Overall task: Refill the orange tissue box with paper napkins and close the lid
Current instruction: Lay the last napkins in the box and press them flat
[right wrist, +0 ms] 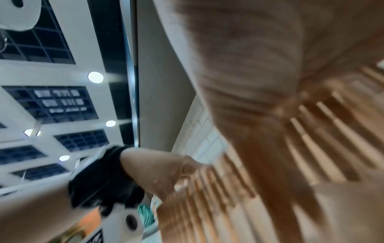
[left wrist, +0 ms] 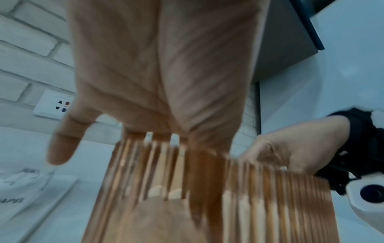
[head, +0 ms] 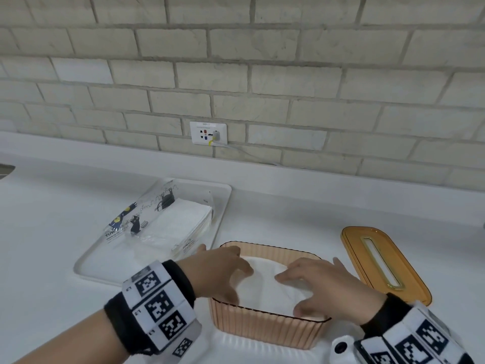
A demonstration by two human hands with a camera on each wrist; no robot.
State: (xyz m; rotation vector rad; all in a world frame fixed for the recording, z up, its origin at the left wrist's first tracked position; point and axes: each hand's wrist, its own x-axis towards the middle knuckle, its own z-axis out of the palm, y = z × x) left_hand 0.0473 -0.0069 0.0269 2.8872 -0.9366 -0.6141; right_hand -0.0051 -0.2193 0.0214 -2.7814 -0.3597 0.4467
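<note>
Both hands (head: 223,269) spread flat on napkins (head: 265,287)

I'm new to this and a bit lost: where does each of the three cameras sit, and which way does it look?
Head: on the person's head, looking down at the counter; left hand and right hand press napkins into the orange box.
Left wrist: along the left palm toward the brick wall.
Right wrist: along the blurred right palm, upward to the ceiling.
Both wrist views share the box's ribbed wall.
</note>
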